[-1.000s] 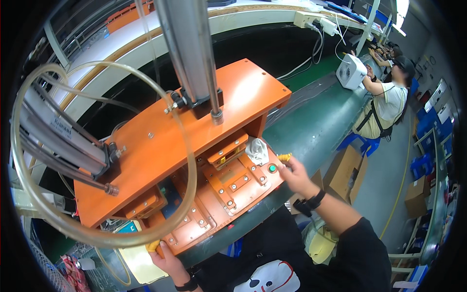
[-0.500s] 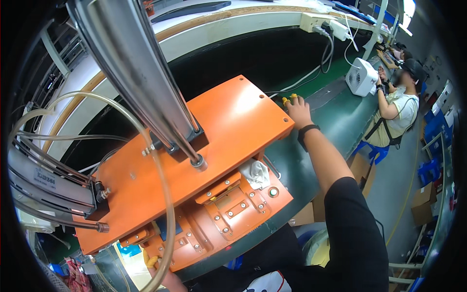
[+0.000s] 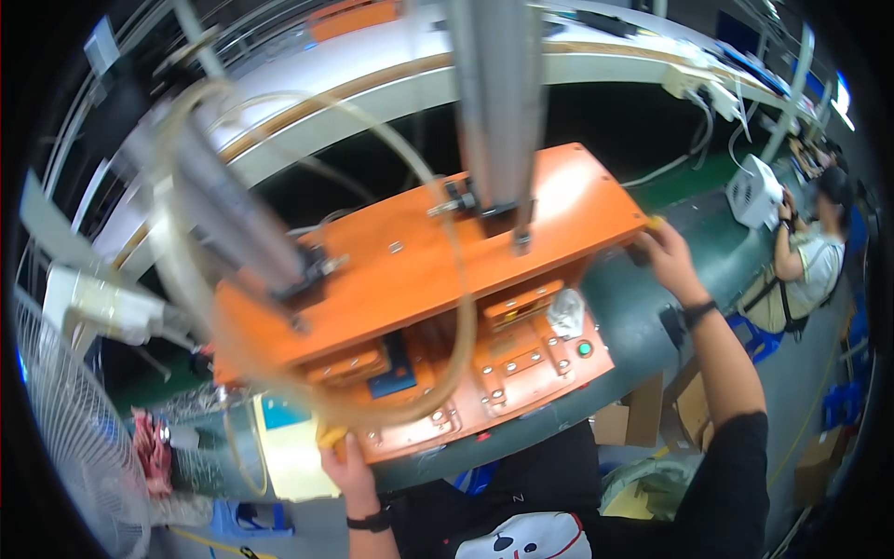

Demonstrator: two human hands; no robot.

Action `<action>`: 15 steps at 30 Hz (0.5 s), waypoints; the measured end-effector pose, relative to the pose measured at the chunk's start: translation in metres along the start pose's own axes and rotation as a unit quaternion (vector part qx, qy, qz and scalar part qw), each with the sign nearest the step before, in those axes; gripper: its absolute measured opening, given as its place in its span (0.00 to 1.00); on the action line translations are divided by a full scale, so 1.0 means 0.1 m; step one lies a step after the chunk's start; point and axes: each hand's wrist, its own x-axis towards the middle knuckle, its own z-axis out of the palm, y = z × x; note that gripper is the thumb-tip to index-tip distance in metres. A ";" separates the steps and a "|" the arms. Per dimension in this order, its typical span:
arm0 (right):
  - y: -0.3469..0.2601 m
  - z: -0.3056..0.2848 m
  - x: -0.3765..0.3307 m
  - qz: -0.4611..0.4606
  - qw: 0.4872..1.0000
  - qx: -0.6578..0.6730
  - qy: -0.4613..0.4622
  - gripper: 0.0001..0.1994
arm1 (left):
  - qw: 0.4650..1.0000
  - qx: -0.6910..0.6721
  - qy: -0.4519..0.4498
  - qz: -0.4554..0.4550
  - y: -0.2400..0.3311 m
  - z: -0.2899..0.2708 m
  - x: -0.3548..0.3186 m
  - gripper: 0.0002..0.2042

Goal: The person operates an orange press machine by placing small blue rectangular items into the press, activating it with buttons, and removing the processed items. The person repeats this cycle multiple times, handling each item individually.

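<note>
Observation, head view. Person stands at a large orange metal press fixture (image 3: 438,270) with a flat upper plate and a lower orange base plate (image 3: 503,373) carrying bolted blocks. The fixture sits on a dark green surface (image 3: 643,307).

Right hand (image 3: 666,256): reached out to the far right corner of the upper plate, fingers curled against the plate edge beside a small yellow piece (image 3: 655,222). Whether the fingers pinch that piece or only touch it cannot be told; the view is blurred there. A dark wristband sits on that wrist.

Left hand (image 3: 346,466): at the near left corner of the base plate, fingers closed around the plate edge next to a small yellow part (image 3: 328,435). Dark watch on the wrist.

On the base plate: a crumpled white piece (image 3: 565,310) rests near the right end, with a round green button (image 3: 584,349) just beside it. A clear curved hose (image 3: 447,307) loops in front of the fixture. 2 grey metal columns rise from the upper plate; the nearer grey column (image 3: 498,102) stands upright in the middle.

Surroundings: white wire fan guard (image 3: 70,438) at far left; another person in a pale shirt (image 3: 810,265) seated well apart at right; brown cardboard boxes (image 3: 652,415) below the surface.
</note>
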 end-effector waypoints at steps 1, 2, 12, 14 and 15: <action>-0.21 -0.07 -0.20 -0.010 0.996 0.082 0.010 0.12 | 1.000 0.001 0.010 0.010 -0.02 0.04 0.01 0.07; -0.42 -0.21 -0.36 -0.023 0.997 0.072 -0.005 0.11 | 1.000 0.004 0.018 0.018 0.02 0.09 0.01 0.07; -2.83 -0.09 -1.81 -0.216 0.950 -0.115 -0.192 0.10 | 0.999 -0.019 -0.005 0.047 0.15 0.07 0.01 0.13; -2.89 0.19 -1.76 -0.336 0.876 -0.066 -0.340 0.15 | 0.999 -0.033 -0.005 0.043 0.15 0.05 -0.01 0.13; -2.96 0.41 -1.74 -0.374 0.845 -0.050 -0.378 0.18 | 0.998 -0.043 -0.005 0.038 0.12 0.06 -0.01 0.13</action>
